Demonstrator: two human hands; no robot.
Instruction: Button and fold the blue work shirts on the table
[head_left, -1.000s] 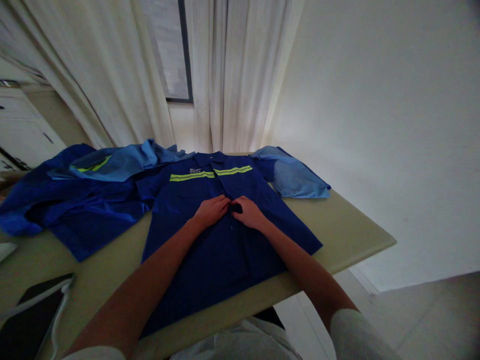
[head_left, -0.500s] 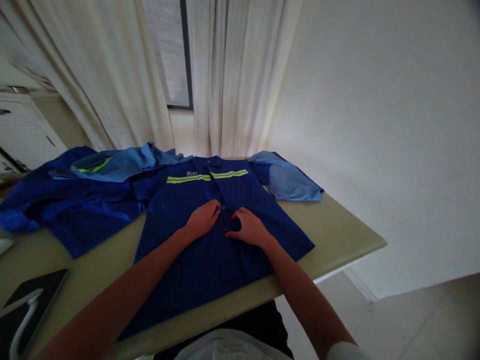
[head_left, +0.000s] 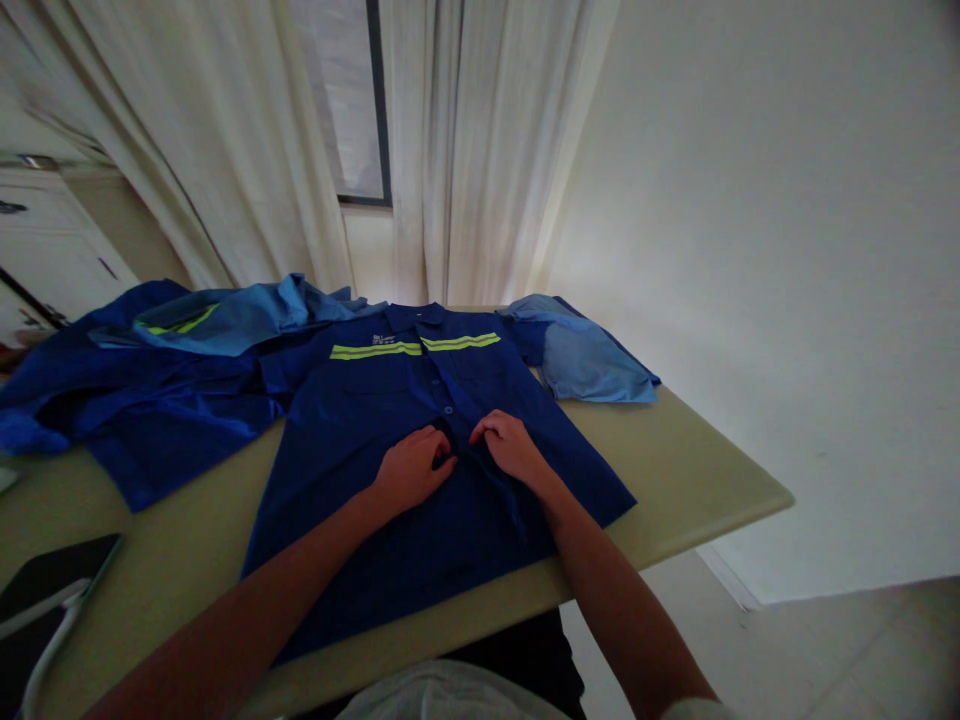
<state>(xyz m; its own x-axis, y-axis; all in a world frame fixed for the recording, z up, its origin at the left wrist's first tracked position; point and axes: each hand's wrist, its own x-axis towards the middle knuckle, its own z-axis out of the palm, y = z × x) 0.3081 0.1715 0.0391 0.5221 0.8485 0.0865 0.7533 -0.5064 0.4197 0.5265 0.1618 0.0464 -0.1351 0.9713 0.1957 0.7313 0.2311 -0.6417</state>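
Observation:
A dark blue short-sleeved work shirt (head_left: 360,420) with yellow reflective chest stripes lies front up, collar toward the window. My left hand (head_left: 412,468) rests on its front beside the button placket, with thumb and fingers curled together on the cloth. Just across the placket, my right hand (head_left: 510,442) pinches the other front edge, which is lifted a little into a fold. One button shows above the hands; the fingertips partly hide the cloth between them.
The shirt lies on a pale greenish table (head_left: 720,490). More dark blue garments (head_left: 172,420) and a light blue one (head_left: 225,320) are heaped at left. Another light blue garment (head_left: 592,360) lies at right. A dark flat device (head_left: 52,580) with a white cable is near left.
My left hand has moved slightly down from the button along the placket. My right hand's fingers have closed on the front edge and raised it. The view has shifted slightly.

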